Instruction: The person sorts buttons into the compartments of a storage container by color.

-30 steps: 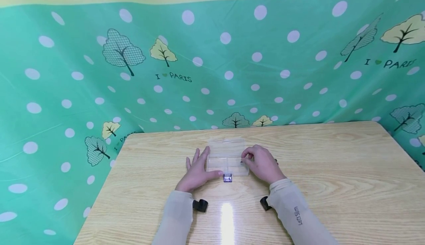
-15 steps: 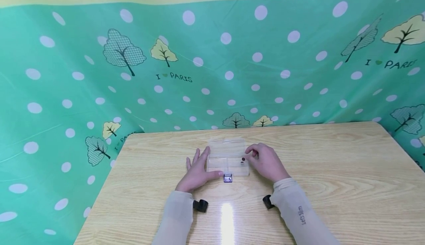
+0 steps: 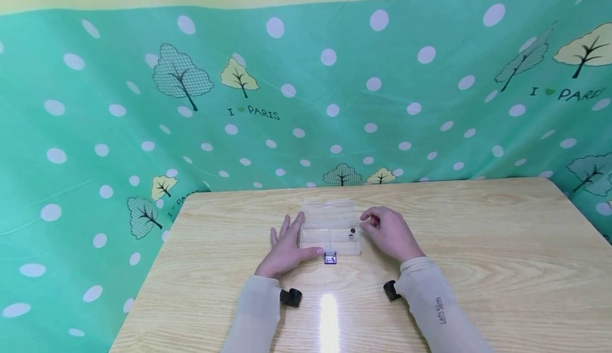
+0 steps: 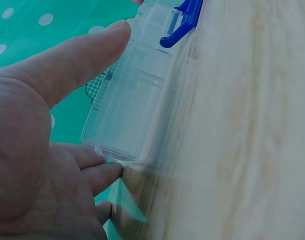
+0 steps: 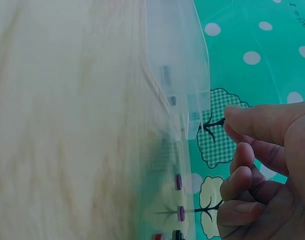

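Observation:
A clear plastic compartment box (image 3: 345,249) lies on the table with its lid (image 3: 330,215) folded back. Its blue latch (image 3: 330,258) hangs at the front edge. My left hand (image 3: 286,253) steadies the box, straight thumb along the front and fingers at the left side; the left wrist view shows that thumb (image 4: 87,55) close to the wall. Inside the right part of the box sits a small dark disc (image 3: 353,230), with another dark spot just below. Right of the box, my right hand (image 3: 389,233) hovers with fingers loosely bent; nothing shows between thumb and forefinger.
In the right wrist view several small discs stand beyond the box, among them a purple disc (image 5: 181,213) and a red disc (image 5: 157,237). The wooden table (image 3: 478,246) meets a green dotted cloth (image 3: 306,103) at the back.
My right hand has let go of a small dark disc in the right part of the box and drawn away to the right. The left hand stays on the box.

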`<state>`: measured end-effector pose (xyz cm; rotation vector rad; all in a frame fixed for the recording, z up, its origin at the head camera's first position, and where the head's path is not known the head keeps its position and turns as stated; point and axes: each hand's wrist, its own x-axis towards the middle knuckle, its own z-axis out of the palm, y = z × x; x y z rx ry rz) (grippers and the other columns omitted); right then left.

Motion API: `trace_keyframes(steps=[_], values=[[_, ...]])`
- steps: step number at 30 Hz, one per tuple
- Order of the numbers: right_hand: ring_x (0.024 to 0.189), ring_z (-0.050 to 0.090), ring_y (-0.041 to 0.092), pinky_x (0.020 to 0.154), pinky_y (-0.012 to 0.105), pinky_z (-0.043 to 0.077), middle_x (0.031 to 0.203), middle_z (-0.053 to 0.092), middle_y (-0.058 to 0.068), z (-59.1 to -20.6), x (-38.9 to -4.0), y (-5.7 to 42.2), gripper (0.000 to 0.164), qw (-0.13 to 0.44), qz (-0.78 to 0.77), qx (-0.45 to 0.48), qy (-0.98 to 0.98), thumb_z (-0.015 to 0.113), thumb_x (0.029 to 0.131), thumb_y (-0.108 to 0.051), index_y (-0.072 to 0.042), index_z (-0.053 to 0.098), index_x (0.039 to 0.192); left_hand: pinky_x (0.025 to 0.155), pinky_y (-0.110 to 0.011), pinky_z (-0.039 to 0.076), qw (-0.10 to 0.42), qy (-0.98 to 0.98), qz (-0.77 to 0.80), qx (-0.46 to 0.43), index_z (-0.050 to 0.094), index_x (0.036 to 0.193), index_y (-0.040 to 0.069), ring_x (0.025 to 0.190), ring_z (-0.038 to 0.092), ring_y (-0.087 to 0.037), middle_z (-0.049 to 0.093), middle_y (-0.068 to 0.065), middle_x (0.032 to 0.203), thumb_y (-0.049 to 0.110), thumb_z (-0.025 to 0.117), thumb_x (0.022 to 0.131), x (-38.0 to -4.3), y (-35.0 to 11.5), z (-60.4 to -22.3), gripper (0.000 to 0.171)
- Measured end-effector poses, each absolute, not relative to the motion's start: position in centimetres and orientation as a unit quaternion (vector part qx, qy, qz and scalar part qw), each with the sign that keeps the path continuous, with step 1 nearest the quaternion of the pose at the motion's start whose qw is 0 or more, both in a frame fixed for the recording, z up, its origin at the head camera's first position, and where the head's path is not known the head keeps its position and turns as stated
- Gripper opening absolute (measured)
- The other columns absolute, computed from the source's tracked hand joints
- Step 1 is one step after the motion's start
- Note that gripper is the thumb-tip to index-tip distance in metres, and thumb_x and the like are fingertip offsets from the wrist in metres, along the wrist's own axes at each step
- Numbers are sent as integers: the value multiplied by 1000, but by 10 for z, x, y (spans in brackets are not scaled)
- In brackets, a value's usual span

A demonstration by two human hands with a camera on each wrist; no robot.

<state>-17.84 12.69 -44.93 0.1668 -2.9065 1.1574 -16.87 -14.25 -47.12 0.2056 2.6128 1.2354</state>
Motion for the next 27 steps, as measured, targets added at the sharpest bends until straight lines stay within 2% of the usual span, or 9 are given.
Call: trace_keyframes(steps=[12,20,27], values=[[79,51,21,71,35,44,86,58,3,-449,-177,138,11,6,371,41,-928,69,96,-16,-10,72,103,114,-59,-22,120,892,430,72,19,162,15,154,-9,-30,18,-10,167,45,84,77,-169,-143,-473,112],[69,49,18,66,34,43,83,56,3,-450,-177,148,15,3,378,44,-925,65,98,-18,-9,71,107,114,-58,-23,118,891,432,73,20,162,14,154,-8,-30,18,-10,167,45,84,76,-169,-143,-473,112],[74,49,20,64,33,42,84,56,3,-451,-180,157,16,3,375,39,-926,63,98,-18,-9,71,109,114,-58,-23,121,891,432,71,19,162,15,154,-9,-29,18,-9,167,45,84,76,-168,-143,-472,112]])
